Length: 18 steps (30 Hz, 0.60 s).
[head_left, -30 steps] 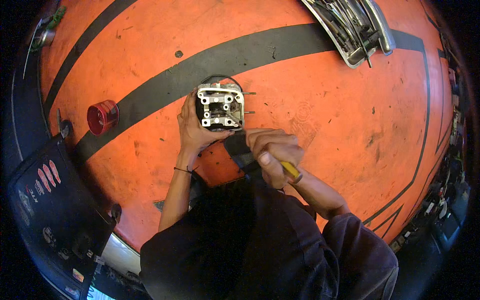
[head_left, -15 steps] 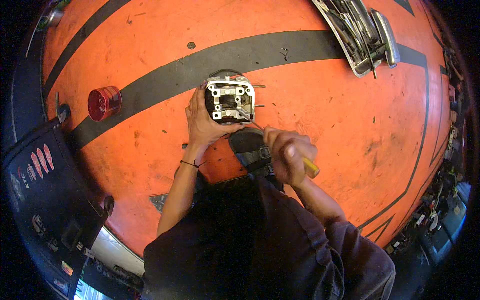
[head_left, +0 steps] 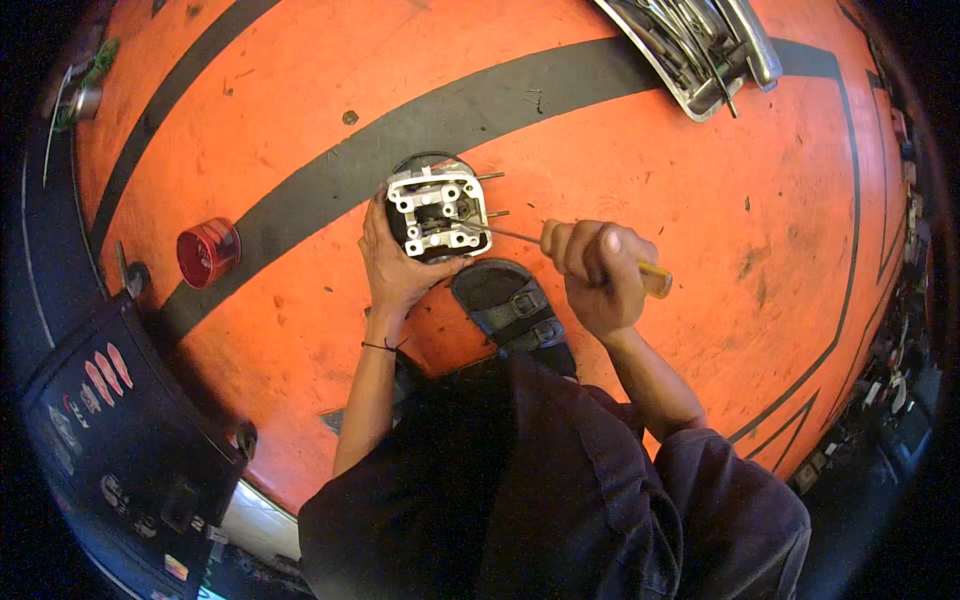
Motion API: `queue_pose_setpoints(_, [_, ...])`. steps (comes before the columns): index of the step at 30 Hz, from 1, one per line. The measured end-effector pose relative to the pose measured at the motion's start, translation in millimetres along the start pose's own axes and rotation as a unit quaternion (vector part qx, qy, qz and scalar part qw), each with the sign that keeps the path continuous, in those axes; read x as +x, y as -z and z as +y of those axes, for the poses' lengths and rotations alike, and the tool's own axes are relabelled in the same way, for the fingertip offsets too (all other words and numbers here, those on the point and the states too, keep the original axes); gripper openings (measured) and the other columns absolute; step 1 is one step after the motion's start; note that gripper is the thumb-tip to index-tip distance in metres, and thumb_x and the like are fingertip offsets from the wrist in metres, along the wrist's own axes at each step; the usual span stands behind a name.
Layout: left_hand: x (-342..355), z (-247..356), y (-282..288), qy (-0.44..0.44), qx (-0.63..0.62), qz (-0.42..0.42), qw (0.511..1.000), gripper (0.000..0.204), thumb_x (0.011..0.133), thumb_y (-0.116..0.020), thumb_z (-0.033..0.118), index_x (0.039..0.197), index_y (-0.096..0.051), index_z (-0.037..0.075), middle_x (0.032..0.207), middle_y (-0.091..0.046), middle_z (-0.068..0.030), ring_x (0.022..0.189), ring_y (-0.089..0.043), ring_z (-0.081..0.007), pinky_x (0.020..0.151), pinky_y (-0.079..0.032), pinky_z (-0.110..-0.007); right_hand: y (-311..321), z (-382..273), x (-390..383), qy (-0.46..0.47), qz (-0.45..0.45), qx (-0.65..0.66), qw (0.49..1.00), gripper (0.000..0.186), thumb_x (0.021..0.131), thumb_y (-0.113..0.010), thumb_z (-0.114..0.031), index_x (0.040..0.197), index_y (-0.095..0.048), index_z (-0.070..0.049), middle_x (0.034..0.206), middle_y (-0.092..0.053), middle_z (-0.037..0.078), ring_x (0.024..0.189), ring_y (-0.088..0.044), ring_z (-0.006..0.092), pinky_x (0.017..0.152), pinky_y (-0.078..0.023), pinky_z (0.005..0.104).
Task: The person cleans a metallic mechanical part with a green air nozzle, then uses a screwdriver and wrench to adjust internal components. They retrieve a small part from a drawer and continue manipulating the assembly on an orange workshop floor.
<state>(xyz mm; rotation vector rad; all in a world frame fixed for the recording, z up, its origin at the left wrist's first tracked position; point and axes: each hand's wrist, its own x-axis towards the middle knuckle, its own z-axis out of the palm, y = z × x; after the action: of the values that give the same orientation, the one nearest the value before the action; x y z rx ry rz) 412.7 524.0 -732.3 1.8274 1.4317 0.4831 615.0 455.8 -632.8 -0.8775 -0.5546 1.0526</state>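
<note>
A silver engine cylinder head (head_left: 437, 212) with a dark hollow middle stands on the orange floor, two thin studs jutting from its right side. Wrapped round its left and near sides is my left hand (head_left: 393, 262), steadying it with fingers and thumb. My right hand (head_left: 600, 270) is closed in a fist on the yellow handle of a screwdriver (head_left: 655, 280). The thin shaft runs leftward into the cylinder head's cavity; its tip is hard to make out among the metal parts.
A red cup (head_left: 209, 253) stands on the floor to the left. A metal tray (head_left: 690, 60) of tools lies at the far right. My sandal (head_left: 510, 305) is just below the cylinder head. A dark tool cabinet (head_left: 130, 420) stands at the lower left.
My right hand has swung outward to the right, and the screwdriver now lies at a flatter angle. The left hand keeps its hold. The whole view has shifted slightly.
</note>
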Motion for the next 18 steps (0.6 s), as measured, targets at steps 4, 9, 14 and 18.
queue_pose_setpoints(4, [-2,-11,-10,-0.052,-0.011,0.018,0.998,0.139,0.042,-0.093,0.051,0.147,-0.019,0.001,0.142,-0.038,-0.0225,0.13,-0.038,-0.0395,0.107,-0.033,-0.05,-5,18,-19,0.092,-0.031,-0.046,0.994,0.041,0.094,-0.047,-0.018,0.056,-0.038,-0.005,0.052,-0.039,0.007,0.047,-0.033,0.0185,0.054,-0.031,0.0378])
queue_pose_setpoints(9, [2,-16,-14,-0.025,-0.09,0.001,0.996,0.134,0.043,-0.095,0.04,0.146,-0.02,-0.001,0.139,-0.039,-0.0238,0.129,-0.039,-0.0383,0.106,-0.037,-0.047,-3,48,-27,0.048,0.056,0.082,0.994,0.042,0.098,-0.041,-0.022,0.06,-0.037,-0.006,0.057,-0.036,0.006,0.055,-0.036,0.0179,0.059,-0.033,0.0379])
queue_pose_setpoints(14, [-1,-26,-16,-0.033,-0.085,0.009,0.996,0.134,0.046,-0.095,0.038,0.147,-0.016,-0.001,0.139,-0.037,-0.0237,0.129,-0.04,-0.0378,0.106,-0.037,-0.047,12,51,1,-0.104,0.191,0.187,0.958,0.045,0.101,-0.04,-0.029,0.06,-0.031,-0.011,0.056,-0.034,0.004,0.055,-0.033,0.0174,0.065,-0.035,0.0379])
queue_pose_setpoints(18, [-4,-17,-17,-0.026,-0.077,0.023,0.996,0.133,0.045,-0.095,0.038,0.147,-0.018,-0.001,0.138,-0.038,-0.0235,0.129,-0.038,-0.0385,0.108,-0.035,-0.049,30,35,30,-0.186,0.196,0.191,0.944,0.044,0.1,-0.042,-0.029,0.061,-0.032,-0.013,0.056,-0.035,0.004,0.054,-0.033,0.0162,0.065,-0.036,0.0378])
